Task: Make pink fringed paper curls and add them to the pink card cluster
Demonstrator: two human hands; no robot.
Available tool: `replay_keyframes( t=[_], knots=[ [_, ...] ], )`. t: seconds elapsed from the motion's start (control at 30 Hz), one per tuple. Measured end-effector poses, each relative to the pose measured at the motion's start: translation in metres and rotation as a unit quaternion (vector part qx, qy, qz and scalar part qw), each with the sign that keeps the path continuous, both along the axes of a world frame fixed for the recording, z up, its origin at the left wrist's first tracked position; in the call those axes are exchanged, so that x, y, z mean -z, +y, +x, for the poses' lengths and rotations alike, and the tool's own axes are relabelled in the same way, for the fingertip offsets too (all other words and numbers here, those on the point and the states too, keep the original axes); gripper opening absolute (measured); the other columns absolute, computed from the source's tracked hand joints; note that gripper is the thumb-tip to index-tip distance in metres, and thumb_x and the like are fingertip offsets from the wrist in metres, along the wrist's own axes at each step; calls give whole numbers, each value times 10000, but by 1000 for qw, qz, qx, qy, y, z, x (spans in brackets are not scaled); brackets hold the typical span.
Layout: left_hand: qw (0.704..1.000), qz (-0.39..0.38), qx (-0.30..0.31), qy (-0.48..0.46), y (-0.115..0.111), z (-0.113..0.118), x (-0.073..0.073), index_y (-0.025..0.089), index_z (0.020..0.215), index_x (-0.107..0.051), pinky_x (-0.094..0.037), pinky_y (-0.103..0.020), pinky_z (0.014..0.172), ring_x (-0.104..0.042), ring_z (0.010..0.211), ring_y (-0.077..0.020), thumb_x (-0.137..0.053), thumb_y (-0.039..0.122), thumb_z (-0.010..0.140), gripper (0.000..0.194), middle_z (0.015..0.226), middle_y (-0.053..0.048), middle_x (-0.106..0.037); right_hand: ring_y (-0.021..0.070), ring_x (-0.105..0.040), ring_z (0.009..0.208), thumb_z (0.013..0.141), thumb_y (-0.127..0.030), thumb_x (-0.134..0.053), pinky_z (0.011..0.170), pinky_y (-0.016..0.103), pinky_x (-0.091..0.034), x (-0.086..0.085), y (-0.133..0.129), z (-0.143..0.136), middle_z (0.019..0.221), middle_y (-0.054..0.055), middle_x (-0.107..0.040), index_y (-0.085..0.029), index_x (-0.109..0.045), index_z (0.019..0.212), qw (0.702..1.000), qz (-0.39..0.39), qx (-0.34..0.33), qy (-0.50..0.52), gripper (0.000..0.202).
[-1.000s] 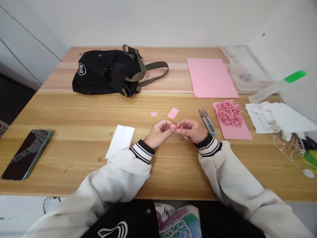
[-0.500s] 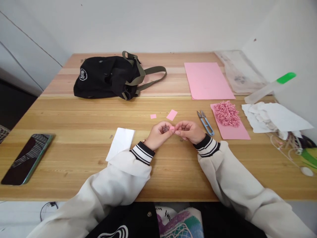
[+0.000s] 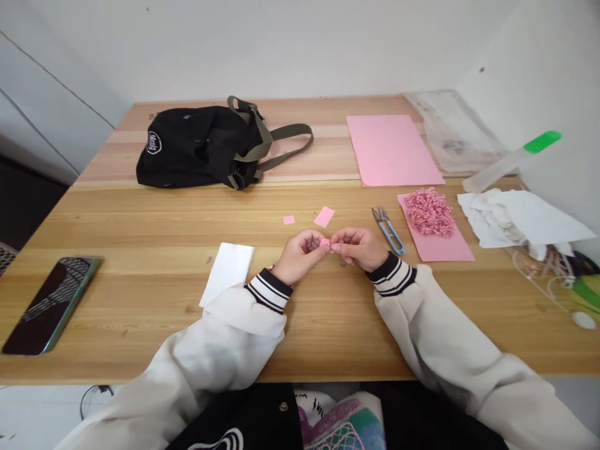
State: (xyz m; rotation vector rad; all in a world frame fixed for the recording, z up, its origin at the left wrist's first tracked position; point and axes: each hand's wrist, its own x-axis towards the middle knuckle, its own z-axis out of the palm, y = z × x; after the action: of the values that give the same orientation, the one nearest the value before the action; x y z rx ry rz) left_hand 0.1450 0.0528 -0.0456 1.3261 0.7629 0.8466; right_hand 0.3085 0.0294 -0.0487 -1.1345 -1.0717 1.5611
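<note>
A small pink paper piece point(image 3: 325, 242) is pinched between the fingertips of my left hand point(image 3: 301, 255), above the middle of the wooden table. My right hand point(image 3: 359, 248) grips the right end of the same piece, its thumb and fingers pressed together. Just beyond my hands lie a pink rectangle point(image 3: 324, 217) and a smaller pink scrap point(image 3: 289, 220). Blue-handled thread snips point(image 3: 389, 231) rest beyond my right hand, beside a pink sheet point(image 3: 447, 249) that bears a bundle of pink stamens point(image 3: 429, 212).
A black bag point(image 3: 197, 147) and a large pink sheet point(image 3: 394, 150) lie farther back. White paper point(image 3: 227, 273) is near my left sleeve, a phone point(image 3: 49, 306) at far left. At right are a green-capped tube point(image 3: 510, 162), white material point(image 3: 539, 217) and cords.
Both hands keep their pinch on the small pink piece, with barely any finger movement. The view has shifted very slightly.
</note>
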Motion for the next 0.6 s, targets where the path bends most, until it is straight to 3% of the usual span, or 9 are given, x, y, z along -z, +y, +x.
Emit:
replay_keyframes(
  t=[0.3, 0.6],
  knots=[
    [1000, -9, 0, -8, 0, 0, -1, 136, 711, -544, -372, -220, 592, -469, 603, -75, -686, 403, 675, 304, 642, 16, -531, 18, -397, 320, 597, -252, -742, 293, 158, -279, 0, 0, -1, 558, -9, -631, -131, -652, 687, 1000, 2, 16, 26, 176],
    [998, -41, -1, -37, -1, 1, -5, 127, 702, -563, -391, -219, 621, -512, 629, -76, -710, 358, 655, 278, 680, 3, -588, 26, -373, 297, 565, -255, -745, 284, 159, -258, -6, 0, -4, 427, -43, -551, -127, -637, 651, 999, -15, 36, 23, 188]
  ],
)
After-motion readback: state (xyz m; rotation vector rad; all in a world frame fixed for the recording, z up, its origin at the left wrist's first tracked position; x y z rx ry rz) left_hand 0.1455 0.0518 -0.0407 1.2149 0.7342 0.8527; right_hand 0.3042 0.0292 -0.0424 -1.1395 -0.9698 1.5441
